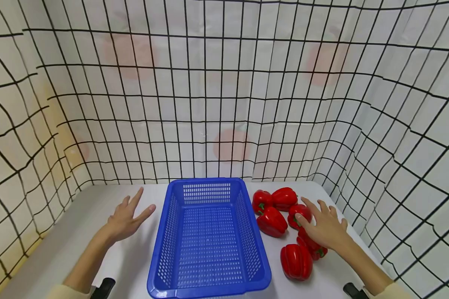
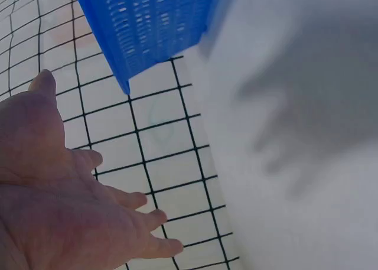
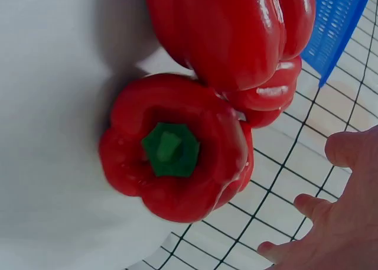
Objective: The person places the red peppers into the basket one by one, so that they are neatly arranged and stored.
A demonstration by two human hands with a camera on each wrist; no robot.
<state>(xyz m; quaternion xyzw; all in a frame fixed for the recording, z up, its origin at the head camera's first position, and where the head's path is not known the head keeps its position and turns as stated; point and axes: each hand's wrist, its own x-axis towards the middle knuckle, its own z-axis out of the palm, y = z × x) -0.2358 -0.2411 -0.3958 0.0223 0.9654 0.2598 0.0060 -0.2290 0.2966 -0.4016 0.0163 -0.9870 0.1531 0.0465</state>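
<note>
Several red bell peppers [image 1: 272, 222] with green stems lie grouped on the white table, right of a blue plastic basket [image 1: 209, 249]. My right hand [image 1: 326, 226] is over the right side of this group, fingers spread, holding nothing; it overlaps one pepper [image 1: 300, 216] in the head view. Large in the right wrist view is a pepper [image 3: 195, 187] with its stem toward the camera, the hand off to its right. My left hand [image 1: 124, 220] hovers left of the basket, fingers apart and nothing in them. The left wrist view shows its spread palm beside the basket's wall [image 2: 147, 28].
A black wire grid [image 1: 205, 99] with white sheeting behind it encloses the table at the back and both sides. The basket stands mid-table, its mesh floor bare. White tabletop [image 1: 134, 257] lies between the basket and the left grid.
</note>
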